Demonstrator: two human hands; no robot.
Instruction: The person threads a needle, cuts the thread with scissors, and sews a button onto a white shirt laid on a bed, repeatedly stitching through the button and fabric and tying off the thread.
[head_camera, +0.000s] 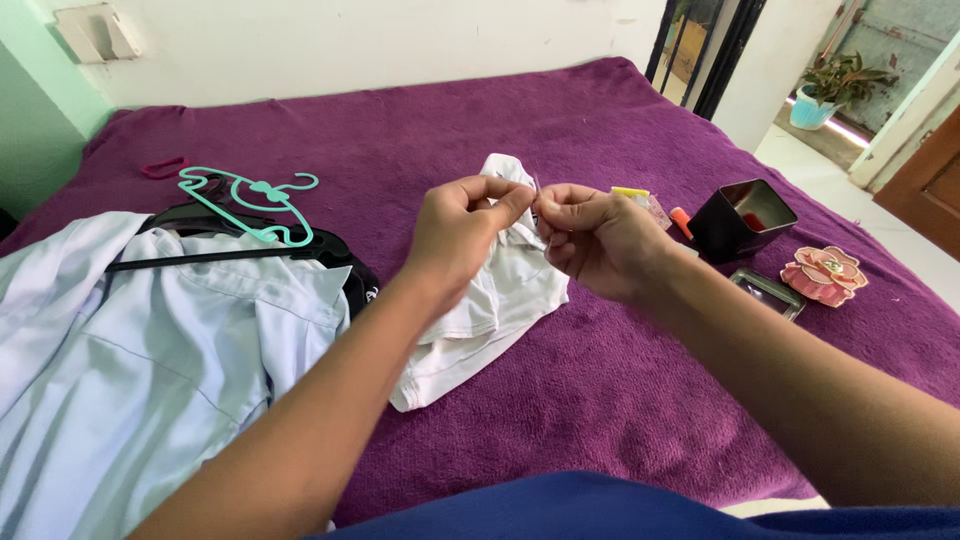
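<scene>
My left hand (462, 230) and my right hand (592, 238) meet above a small white garment (490, 320) that lies on the purple bed cover (600, 390). The fingertips of both hands pinch together around a thin needle (536, 186) that sticks up between them. Whether thread is on it is too fine to tell. Both forearms reach in from the bottom of the view.
A pale blue shirt (130, 370) lies at the left with black hangers (220, 250) and a teal hanger (250, 200). At the right are a black square tin (740, 222), its clear lid (768, 292), a flower-shaped pink item (824, 274) and small yellow and orange items (650, 205). A doorway with a potted plant (835, 85) is beyond.
</scene>
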